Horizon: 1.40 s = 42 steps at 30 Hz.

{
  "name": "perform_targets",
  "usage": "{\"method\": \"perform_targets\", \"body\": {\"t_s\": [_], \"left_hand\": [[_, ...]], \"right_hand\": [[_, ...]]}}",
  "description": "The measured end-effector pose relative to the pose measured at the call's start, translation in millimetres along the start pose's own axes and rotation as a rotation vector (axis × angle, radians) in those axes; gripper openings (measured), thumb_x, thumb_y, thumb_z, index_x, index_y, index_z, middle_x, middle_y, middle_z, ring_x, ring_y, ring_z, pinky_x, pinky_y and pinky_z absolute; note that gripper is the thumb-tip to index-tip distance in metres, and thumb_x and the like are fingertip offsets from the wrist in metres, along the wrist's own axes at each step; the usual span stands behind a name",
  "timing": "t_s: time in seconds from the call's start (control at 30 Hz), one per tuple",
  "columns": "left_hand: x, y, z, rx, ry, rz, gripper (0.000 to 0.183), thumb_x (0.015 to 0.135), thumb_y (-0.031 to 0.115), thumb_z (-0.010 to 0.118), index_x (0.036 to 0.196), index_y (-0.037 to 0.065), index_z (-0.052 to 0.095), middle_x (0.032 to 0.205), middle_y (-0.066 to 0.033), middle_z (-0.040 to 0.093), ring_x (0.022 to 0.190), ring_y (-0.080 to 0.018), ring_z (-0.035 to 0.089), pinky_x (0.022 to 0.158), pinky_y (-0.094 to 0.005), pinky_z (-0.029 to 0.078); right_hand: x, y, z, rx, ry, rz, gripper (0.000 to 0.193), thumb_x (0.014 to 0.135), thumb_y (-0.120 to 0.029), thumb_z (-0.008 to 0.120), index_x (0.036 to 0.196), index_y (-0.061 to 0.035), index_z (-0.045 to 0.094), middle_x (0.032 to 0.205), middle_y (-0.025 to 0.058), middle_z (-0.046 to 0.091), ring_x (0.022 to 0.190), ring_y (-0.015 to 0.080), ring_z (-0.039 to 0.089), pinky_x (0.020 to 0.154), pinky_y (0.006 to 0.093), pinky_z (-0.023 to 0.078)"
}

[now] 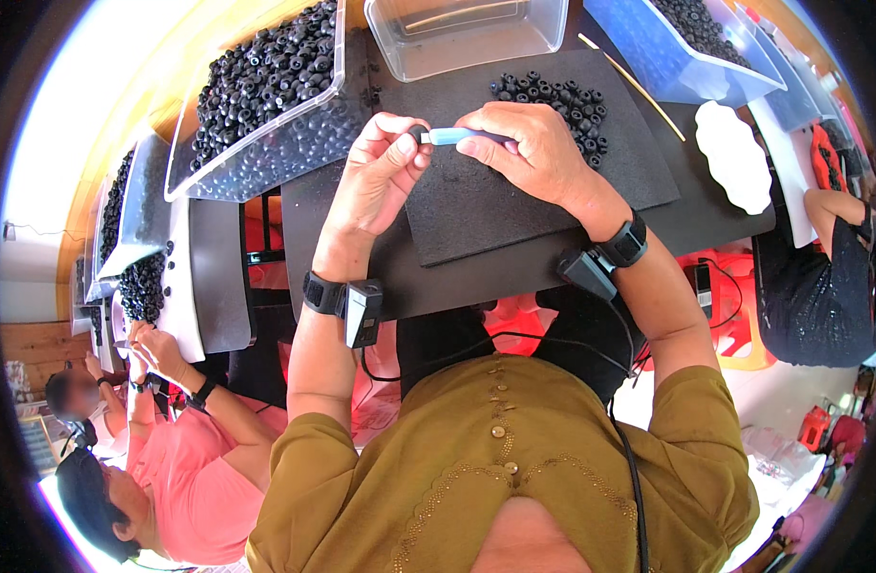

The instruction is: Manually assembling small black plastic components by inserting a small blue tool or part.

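My left hand (373, 177) pinches a small round black part (418, 133) between thumb and fingertips, above the dark mat. In my right hand (538, 153) is a slim tool with a light-blue body (448, 137). Its short pale tip meets the black part or lies right against it; the exact contact is too small to tell. The tool's dark rear end runs under my right fingers. Just beyond my right hand, a pile of similar black parts (562, 100) lies on the black mat (495, 220).
A clear bin (256, 158) heaped with black parts stands left. Behind the mat sits a clear tub (467, 48) with a stick inside. To the right are a thin wooden stick (639, 91), a white scalloped dish (734, 158) and another bin (686, 72). People work on both sides.
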State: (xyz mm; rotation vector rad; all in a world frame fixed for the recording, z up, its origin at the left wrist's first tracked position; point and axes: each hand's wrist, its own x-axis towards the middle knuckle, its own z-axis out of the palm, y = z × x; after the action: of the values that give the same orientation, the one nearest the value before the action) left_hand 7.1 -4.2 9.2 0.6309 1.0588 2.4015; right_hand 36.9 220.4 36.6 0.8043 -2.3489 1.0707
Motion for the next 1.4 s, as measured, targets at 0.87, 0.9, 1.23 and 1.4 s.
{"method": "perform_targets", "body": {"t_s": [0.87, 0.9, 1.23, 1.4], "left_hand": [[-3.0, -2.2, -0.7, -0.027, 0.033, 0.02, 0.015, 0.095, 0.004, 0.059, 0.11, 0.007, 0.06, 0.114, -0.0091, 0.061, 0.094, -0.0134, 0.061, 0.083, -0.0227, 0.052], [-2.8, -1.9, 0.2, -0.026, 0.032, 0.02, 0.015, 0.095, 0.004, 0.059, 0.11, 0.007, 0.06, 0.114, -0.0091, 0.061, 0.094, -0.0134, 0.061, 0.083, -0.0227, 0.052], [-4.8, -2.7, 9.1, -0.017, 0.078, 0.021, 0.011, 0.094, 0.005, 0.061, 0.105, 0.004, 0.06, 0.102, -0.0076, 0.063, 0.088, -0.0137, 0.059, 0.08, -0.0248, 0.051], [-3.2, -2.7, 0.8, -0.028, -0.008, -0.003, 0.014, 0.095, 0.004, 0.059, 0.108, 0.007, 0.06, 0.112, -0.0076, 0.062, 0.097, -0.0155, 0.059, 0.082, -0.0237, 0.05]], "right_hand": [[-1.9, 3.1, 6.6, 0.008, 0.038, -0.083, 0.023, 0.089, -0.031, 0.066, 0.09, -0.0084, 0.065, 0.078, 0.0093, 0.064, 0.068, 0.0305, 0.064, 0.058, 0.0386, 0.05], [-2.2, 4.1, 7.1, 0.001, 0.047, -0.086, 0.023, 0.089, -0.032, 0.065, 0.09, -0.0087, 0.065, 0.077, 0.0093, 0.064, 0.068, 0.0305, 0.064, 0.058, 0.0386, 0.05], [-1.9, 5.0, 4.9, -0.03, 0.066, -0.062, 0.022, 0.088, -0.032, 0.065, 0.09, -0.0093, 0.066, 0.076, 0.0087, 0.063, 0.067, 0.0303, 0.063, 0.057, 0.0388, 0.049], [-1.7, 1.4, 4.0, -0.017, 0.059, -0.08, 0.021, 0.088, -0.03, 0.066, 0.09, -0.0092, 0.066, 0.075, 0.0089, 0.063, 0.066, 0.0304, 0.063, 0.057, 0.039, 0.049]]}}
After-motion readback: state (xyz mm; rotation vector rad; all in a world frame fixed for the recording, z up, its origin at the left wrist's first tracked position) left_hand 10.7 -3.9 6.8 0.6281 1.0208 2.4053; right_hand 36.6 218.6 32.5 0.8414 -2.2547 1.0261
